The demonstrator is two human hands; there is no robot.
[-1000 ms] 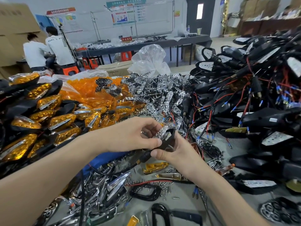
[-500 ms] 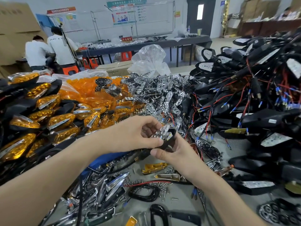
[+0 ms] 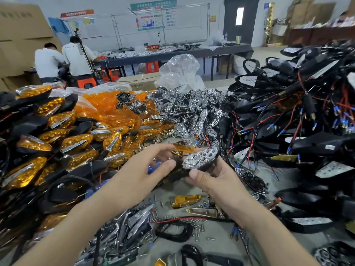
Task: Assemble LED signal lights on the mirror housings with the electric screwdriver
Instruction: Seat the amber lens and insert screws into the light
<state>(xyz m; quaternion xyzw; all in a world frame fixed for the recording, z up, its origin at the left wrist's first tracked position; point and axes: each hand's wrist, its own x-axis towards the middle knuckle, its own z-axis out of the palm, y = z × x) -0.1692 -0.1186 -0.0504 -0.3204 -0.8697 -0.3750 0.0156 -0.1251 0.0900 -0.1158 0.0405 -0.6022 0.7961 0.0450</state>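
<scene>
Chrome reflector (image 3: 200, 158): seated in black housing (image 3: 179, 170) at bench centre, face up, long axis running 8 to 2 o'clock.
Right hand (image 3: 217, 181): pinches housing from 5 o'clock.
Left hand (image 3: 142, 169): fingers spread, tips beside amber lens (image 3: 182, 147).

Two hands were up at centre frame, left hand (image 3: 142, 175) and right hand (image 3: 217, 181), one chrome reflector (image 3: 199, 158) between them. Two people (image 3: 49, 63) (image 3: 77, 58) in white stood upper left. One clear bag (image 3: 180, 72), top centre. Amber lights (image 3: 57, 131) and black housings (image 3: 317, 143) were beyond counting.

Grey table (image 3: 221, 252) under loose screws (image 3: 194, 222)
</scene>
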